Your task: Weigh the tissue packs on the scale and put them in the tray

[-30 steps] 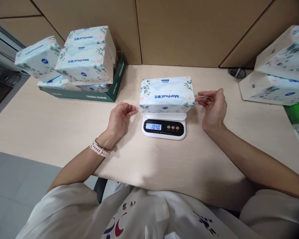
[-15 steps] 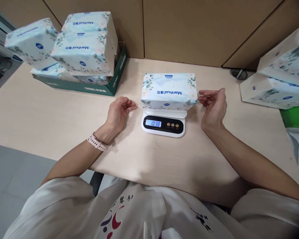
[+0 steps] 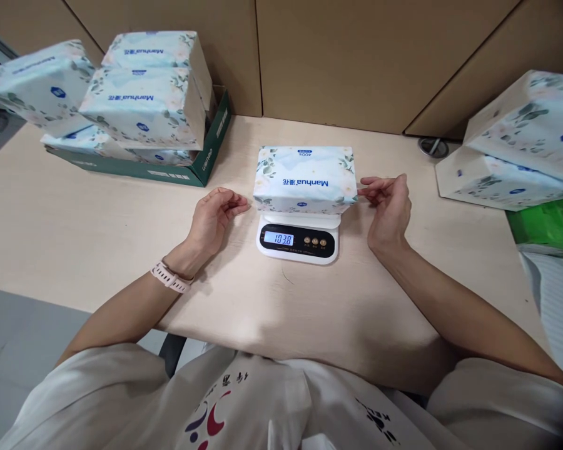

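A pack of tissues [image 3: 304,178], white and pale blue with printed flowers, lies across a small white digital scale [image 3: 296,255]. The lit display reads what looks like 103.8. To the left of the pack, my left hand [image 3: 216,219] rests on the table, empty, its fingers loosely curled and a small gap from the pack. My right hand [image 3: 388,209] is at the other side with its fingers loosely stretched towards the pack's right end. Those fingertips are very near the pack; whether they touch it I cannot tell. Neither hand holds anything.
At the back left, several tissue packs [image 3: 138,106] are piled in and over a green open box [image 3: 206,169]. Two more packs [image 3: 488,178] are stacked at the right, beside a green object [image 3: 548,222]. A brown panel [image 3: 333,62] borders the table's back, near a round cable hole [image 3: 433,147].
The whole view has shifted slightly, so things appear further left and a little lower. Hands, pack and scale keep their places relative to one another, and the reading looks the same.
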`<state>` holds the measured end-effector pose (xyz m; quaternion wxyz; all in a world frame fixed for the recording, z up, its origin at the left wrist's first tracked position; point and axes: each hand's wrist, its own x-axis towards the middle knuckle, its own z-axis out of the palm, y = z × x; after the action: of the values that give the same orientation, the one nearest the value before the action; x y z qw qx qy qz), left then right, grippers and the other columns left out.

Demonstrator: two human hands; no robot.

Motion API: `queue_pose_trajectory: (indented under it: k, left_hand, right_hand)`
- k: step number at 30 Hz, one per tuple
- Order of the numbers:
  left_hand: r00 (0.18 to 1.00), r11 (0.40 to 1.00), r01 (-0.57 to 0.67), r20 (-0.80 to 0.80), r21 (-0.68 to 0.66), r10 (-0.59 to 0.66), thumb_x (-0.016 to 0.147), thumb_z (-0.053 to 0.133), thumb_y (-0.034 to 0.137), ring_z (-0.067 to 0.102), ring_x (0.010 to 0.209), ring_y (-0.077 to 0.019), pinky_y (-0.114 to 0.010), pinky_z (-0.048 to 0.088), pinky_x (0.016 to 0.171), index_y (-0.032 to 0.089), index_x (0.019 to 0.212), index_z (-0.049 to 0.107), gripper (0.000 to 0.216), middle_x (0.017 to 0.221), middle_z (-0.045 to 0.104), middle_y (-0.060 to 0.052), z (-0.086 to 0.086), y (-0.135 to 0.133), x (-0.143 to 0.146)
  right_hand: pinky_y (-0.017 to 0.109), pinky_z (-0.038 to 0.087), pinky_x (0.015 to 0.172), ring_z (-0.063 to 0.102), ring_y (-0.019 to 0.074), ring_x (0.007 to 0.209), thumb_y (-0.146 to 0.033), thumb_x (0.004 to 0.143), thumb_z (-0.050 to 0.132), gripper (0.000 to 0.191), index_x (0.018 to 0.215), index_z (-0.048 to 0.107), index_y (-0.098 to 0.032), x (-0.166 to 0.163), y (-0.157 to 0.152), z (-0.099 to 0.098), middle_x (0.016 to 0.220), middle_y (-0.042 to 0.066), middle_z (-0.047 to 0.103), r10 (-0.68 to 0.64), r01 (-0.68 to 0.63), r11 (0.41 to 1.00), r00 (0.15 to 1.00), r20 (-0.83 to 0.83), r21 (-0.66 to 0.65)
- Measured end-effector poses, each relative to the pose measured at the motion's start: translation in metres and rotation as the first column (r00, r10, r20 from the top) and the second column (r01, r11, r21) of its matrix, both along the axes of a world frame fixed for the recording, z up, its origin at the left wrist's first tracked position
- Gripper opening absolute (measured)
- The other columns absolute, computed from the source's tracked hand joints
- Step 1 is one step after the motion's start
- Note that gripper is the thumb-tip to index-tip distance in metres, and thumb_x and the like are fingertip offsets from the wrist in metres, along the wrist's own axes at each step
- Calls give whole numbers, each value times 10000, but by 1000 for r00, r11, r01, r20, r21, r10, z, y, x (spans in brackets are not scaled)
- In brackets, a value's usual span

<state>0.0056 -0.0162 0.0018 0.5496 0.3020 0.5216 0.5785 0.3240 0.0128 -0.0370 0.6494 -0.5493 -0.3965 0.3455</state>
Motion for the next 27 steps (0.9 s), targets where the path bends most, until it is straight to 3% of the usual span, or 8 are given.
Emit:
queue_pose_trajectory:
  k: [14, 23, 27]
  left_hand:
    - [1000, 1000, 3, -22, -1, -3, 844, 788, 221, 741, 847, -156, -269, 674, 877, 185, 733, 681, 158, 834, 709, -50, 3, -3, 3]
    - [1000, 1000, 3, -15, 14, -3, 813, 805, 239, 731, 855, -170, -309, 676, 920, 198, 729, 688, 150, 833, 717, -51, 1, -4, 3]
    - [999, 1000, 10, -37, 13, -10, 807, 811, 259, 738, 865, -180, -334, 679, 945, 204, 745, 669, 164, 856, 720, -59, 0, -4, 3]
  right_hand:
    - [510, 624, 955, 755, 253, 913, -955, 1107, 367, 795, 824, 709, -295, 4, 4, -14, 1019, 69, 806, 16, -19, 998, 998, 64, 56]
    - [560, 664, 1024, 817, 304, 1046, -960, 1095, 370, 774, 843, 693, -303, 4, 6, -17, 1035, 74, 822, 42, -44, 998, 998, 51, 47]
    - [553, 650, 1011, 798, 291, 996, -979, 1085, 362, 795, 837, 693, -300, 3, 4, -14, 1023, 81, 813, 21, -25, 998, 998, 60, 50]
